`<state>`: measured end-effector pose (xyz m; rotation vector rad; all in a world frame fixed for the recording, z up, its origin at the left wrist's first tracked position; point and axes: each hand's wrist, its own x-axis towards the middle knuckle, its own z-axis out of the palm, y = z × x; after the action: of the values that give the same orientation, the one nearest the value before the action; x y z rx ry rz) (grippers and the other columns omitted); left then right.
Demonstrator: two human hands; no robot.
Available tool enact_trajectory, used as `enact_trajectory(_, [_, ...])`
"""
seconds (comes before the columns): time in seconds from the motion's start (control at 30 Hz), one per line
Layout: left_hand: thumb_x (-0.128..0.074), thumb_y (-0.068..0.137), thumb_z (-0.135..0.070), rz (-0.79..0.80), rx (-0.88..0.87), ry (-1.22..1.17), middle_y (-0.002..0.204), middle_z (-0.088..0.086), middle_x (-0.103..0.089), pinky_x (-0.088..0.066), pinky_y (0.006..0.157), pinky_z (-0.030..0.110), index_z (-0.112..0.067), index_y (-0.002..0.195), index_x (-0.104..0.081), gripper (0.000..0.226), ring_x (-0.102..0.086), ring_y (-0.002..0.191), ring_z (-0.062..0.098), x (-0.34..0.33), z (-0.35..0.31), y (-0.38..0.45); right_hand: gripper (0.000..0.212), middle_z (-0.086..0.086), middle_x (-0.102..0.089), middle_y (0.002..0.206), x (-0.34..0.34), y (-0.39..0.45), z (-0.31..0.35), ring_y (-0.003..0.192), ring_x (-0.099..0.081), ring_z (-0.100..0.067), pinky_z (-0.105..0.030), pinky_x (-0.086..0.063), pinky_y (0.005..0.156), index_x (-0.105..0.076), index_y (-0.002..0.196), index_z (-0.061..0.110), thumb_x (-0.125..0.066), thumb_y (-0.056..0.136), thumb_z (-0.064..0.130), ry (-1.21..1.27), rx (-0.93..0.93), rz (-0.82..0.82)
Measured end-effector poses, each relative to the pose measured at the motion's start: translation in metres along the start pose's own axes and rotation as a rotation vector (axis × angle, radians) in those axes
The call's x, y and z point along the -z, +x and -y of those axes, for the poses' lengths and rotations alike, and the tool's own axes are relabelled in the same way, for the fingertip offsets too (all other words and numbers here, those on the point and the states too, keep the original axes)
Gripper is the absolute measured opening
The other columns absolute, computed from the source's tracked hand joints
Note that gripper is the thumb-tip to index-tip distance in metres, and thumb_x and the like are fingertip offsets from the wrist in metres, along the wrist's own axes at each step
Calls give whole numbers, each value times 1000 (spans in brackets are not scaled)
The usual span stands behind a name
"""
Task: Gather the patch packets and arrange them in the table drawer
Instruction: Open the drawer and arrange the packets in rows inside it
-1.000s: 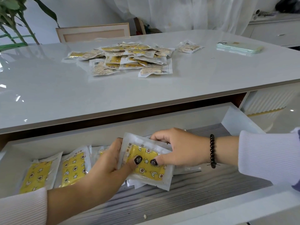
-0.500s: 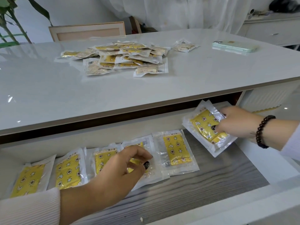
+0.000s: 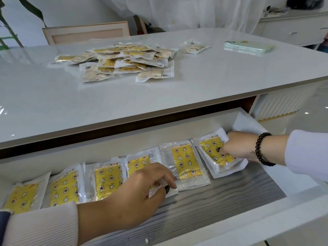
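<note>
Six patch packets [image 3: 186, 162] line the drawer [image 3: 221, 199] edge to edge, saving room for the surface [image 3: 230, 82] pile [image 3: 124, 61]: right hand [image 3: 236, 148] apparently pinching the end packet [image 3: 215, 153], left hand [image 3: 142, 189] curled, pressing another flat.

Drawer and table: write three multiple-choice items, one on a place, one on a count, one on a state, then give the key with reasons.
1. Where does the phone lie?
A. in the drawer
B. on the table, right of the pile
C. on the chair

2. How many stacks of packets stand in the drawer's row?
A. three
B. six
C. nine

3. What is the right hand doing?
A. pressing on the rightmost stack
B. hanging empty above the table
C. holding the phone

Key: 1 B, it rests on the table beyond the pile. 2 B, six lie side by side in the drawer. 3 A, its fingers lie on the rightmost stack.
</note>
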<state>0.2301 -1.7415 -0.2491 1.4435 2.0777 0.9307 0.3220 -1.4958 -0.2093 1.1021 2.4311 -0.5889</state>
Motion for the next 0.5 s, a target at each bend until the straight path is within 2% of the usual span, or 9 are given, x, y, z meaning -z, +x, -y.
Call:
enact_trajectory(0.07, [-55,89,-2,8,5,-1,105,-23,-60,-40,75,5,-35,91,-65,34,-54,101,-4,-2,-1,3,21,-1,-44,67,-3,1,0,53,-38,-11,-19,-29,42,-54,103,8,-56,92,26,22,8,9])
enact_trajectory(0.2, [-55,88,-2,-2,0,0,106,-27,-59,-41,76,7,-34,92,-67,34,-55,100,-4,-4,-2,8,27,0,-44,60,-6,8,0,49,-39,-13,-22,-28,44,-47,73,12,-61,86,32,-10,81,-7])
enact_trajectory(0.27, [-55,87,-2,-8,-24,0,107,-25,-60,-42,79,9,-32,93,-68,33,-56,103,-2,-3,-2,10,32,1,-43,58,-4,9,-1,49,-38,-13,-23,-28,45,-43,66,14,-60,86,33,-54,96,-21])
enact_trajectory(0.37, [-55,86,0,-32,-49,18,108,-25,-60,-43,83,12,-33,92,-68,36,-57,107,0,0,-3,13,34,2,-42,60,0,6,-3,50,-39,-12,-22,-29,44,-39,64,16,-57,87,32,-122,131,-71])
enact_trajectory(0.5, [-56,86,0,-76,-77,17,109,-24,-60,-42,81,10,-35,89,-67,37,-57,105,0,9,-10,19,26,2,-48,72,6,-5,-2,59,-48,-12,-23,-37,47,-37,77,16,-52,90,33,-223,180,-164])
